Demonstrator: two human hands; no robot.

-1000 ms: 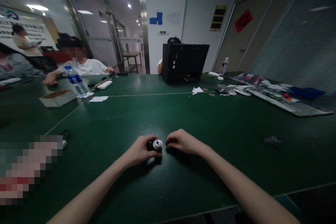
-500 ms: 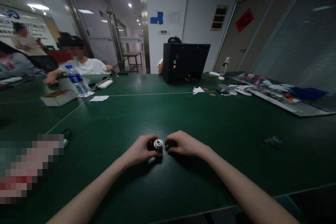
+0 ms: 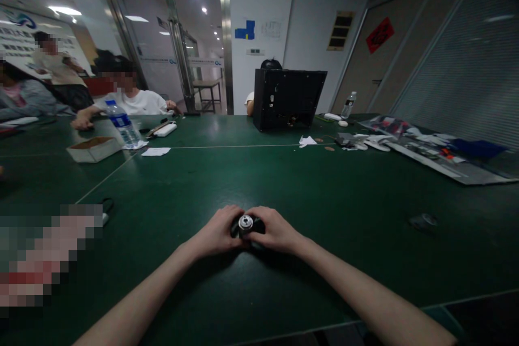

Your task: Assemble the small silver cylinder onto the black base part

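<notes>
A small dark cylinder with a silvery round top [image 3: 245, 221] stands upright on the green table, a dark opening in the middle of its top. Its exact kind I cannot make out. From the left, my left hand [image 3: 219, 231] curls round it, fingers behind and thumb in front. My right hand [image 3: 273, 231] closes on it from the other side, its thumb against the front. The fingertips of both hands meet around the cylinder, and its lower part is mostly hidden.
A similar dark cylindrical piece [image 3: 424, 221] lies to the right on the green table [image 3: 251, 292]. Farther off are an open box [image 3: 94, 151], a water bottle [image 3: 124, 127], a black casing [image 3: 290, 100] and a cluttered board [image 3: 458, 165]. People sit across the table.
My right hand has moved left, from just beside the cylinder onto it. My left hand stays around it. The view has shifted slightly.
</notes>
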